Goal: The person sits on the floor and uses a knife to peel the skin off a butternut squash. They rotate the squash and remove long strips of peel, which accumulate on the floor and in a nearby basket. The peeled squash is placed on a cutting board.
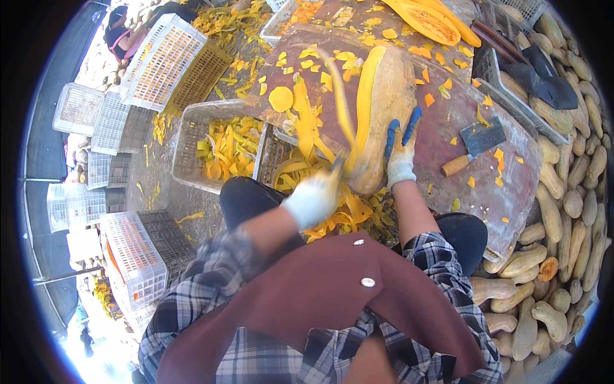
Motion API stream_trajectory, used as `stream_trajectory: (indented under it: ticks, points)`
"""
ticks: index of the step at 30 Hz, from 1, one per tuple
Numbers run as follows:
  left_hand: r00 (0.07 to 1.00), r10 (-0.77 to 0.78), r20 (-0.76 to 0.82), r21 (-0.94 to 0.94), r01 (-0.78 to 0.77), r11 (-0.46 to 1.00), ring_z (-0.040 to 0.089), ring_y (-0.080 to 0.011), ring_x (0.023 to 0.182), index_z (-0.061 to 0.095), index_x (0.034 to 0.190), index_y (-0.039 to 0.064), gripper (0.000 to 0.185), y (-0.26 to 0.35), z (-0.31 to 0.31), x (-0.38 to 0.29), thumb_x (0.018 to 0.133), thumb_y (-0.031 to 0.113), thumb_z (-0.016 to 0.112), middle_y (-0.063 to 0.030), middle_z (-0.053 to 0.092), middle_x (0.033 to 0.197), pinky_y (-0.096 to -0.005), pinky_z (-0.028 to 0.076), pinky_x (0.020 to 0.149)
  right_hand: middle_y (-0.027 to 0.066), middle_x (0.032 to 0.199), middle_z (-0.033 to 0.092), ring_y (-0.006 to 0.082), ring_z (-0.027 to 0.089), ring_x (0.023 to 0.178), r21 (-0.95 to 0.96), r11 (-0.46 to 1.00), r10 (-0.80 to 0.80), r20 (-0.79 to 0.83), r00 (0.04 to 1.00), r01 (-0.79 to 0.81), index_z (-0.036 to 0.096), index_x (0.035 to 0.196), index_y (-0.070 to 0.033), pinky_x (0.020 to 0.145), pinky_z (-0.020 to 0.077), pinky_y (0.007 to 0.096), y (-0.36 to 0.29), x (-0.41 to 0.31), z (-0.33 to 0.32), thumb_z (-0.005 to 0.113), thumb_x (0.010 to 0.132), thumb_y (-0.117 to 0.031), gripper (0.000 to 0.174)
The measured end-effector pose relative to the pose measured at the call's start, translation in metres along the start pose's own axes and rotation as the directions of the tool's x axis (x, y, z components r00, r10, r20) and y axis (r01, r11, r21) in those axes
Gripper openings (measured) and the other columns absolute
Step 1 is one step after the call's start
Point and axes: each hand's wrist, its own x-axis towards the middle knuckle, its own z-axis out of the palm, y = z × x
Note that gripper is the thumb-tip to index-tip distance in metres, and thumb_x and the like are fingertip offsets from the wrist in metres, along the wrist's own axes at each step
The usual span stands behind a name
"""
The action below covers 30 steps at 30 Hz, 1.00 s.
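Observation:
A large tan squash (391,91) lies lengthwise on the worn reddish board (499,192), a peeled yellow strip along its left side. My left hand (314,197), in a white glove, is blurred and grips a peeler (338,165) at the squash's near left end. A long curl of peel (338,91) rises from there. My right hand (403,149), in a white glove with blue-coated fingers, holds the squash's right side near its close end, fingers spread. Farther right on the board rests a cleaver (483,137) with a wooden handle.
Peelings fill a crate (184,149) left of the board and heap between my knees. Halved squash (427,21) lies at the far end. Whole squashes (551,211) are piled at right, beside a crate (520,110). Stacked crates (163,62) stand left, near another person (122,36).

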Motion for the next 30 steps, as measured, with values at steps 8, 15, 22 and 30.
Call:
stream_trajectory:
  ticks: [8, 15, 22, 30]
  points:
    - [0.979, -0.02, -0.203, -0.222, -0.027, 0.975, 0.07, -0.0421, 0.08, 0.052, 0.135, 0.012, 0.042, -0.044, -0.08, 0.083, 0.093, 0.011, 0.049, -0.025, 0.068, 0.089, -0.0508, 0.057, 0.07, 0.0176, 0.162, 0.031, 0.0307, 0.034, 0.148, -0.096, 0.993, -0.073, -0.008, 0.997, 0.072, 0.018, 0.165, -0.017, 0.12, 0.0295, 0.0394, 0.01, 0.003, -0.001, 0.057, 0.103, -0.023, 0.073]
    - [0.998, 0.054, 0.017, 0.116, -0.056, 0.992, 0.07, -0.0395, 0.103, 0.06, 0.127, 0.002, 0.038, -0.037, -0.127, 0.282, 0.094, 0.016, 0.049, -0.0264, 0.069, 0.114, -0.0486, 0.056, 0.087, 0.0104, 0.168, 0.022, 0.0221, 0.025, 0.152, -0.121, 0.988, -0.092, 0.031, 0.995, 0.095, 0.015, 0.164, -0.01, 0.122, 0.023, 0.0339, 0.005, 0.003, -0.002, 0.056, 0.105, -0.022, 0.073]
    - [0.997, -0.022, 0.068, -0.302, 0.042, 0.952, 0.066, -0.0424, 0.104, 0.027, 0.159, 0.008, 0.067, -0.016, 0.003, 0.035, 0.095, 0.012, 0.049, -0.0294, 0.067, 0.109, -0.0501, 0.052, 0.093, 0.0125, 0.166, 0.026, 0.0236, 0.031, 0.149, 0.043, 0.998, -0.042, 0.003, 0.999, 0.042, 0.015, 0.164, -0.009, 0.121, 0.0269, 0.0337, -0.005, 0.0, 0.004, 0.058, 0.102, -0.012, 0.075]
    - [0.973, -0.029, -0.231, -0.274, -0.036, 0.961, 0.065, -0.0455, 0.107, 0.044, 0.149, 0.009, 0.058, -0.052, -0.037, 0.0, 0.091, 0.006, 0.053, -0.0275, 0.066, 0.119, -0.051, 0.053, 0.092, 0.0097, 0.164, 0.03, 0.0217, 0.037, 0.144, 0.141, 0.987, 0.08, 0.017, 0.997, -0.082, 0.014, 0.165, -0.01, 0.117, 0.0326, 0.0326, -0.013, 0.0, 0.007, 0.067, 0.098, -0.013, 0.085]
